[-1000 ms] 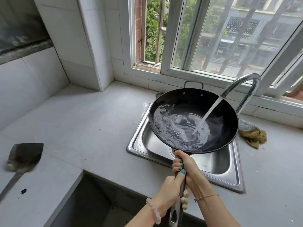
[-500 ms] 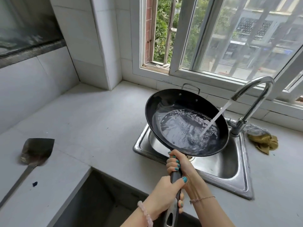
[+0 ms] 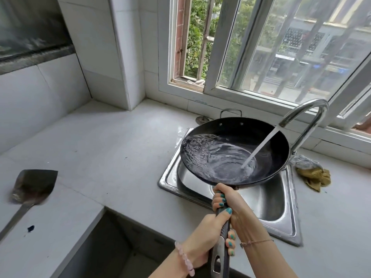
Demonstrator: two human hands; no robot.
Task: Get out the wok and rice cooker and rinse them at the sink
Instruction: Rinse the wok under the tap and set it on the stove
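The black wok [image 3: 220, 137] is over the sink [image 3: 168, 182]. The right hand [image 3: 230, 199] and left hand [image 3: 206, 231] each keep a tight grip round its handle. The tap [image 3: 305, 109], at 2 o'clock, pours water in. Maybe a rag [image 3: 315, 177] lies at 3 o'clock.

I've rocked the wok [image 3: 277, 145] round with my left hand [image 3: 204, 233] and right hand [image 3: 230, 201] on its handle. The water [image 3: 210, 157] that lay pooled in the middle a second ago has swept up the left wall, nearly to the rim. The stream from the faucet [image 3: 307, 109], which struck the middle then, now lands a little right of it.
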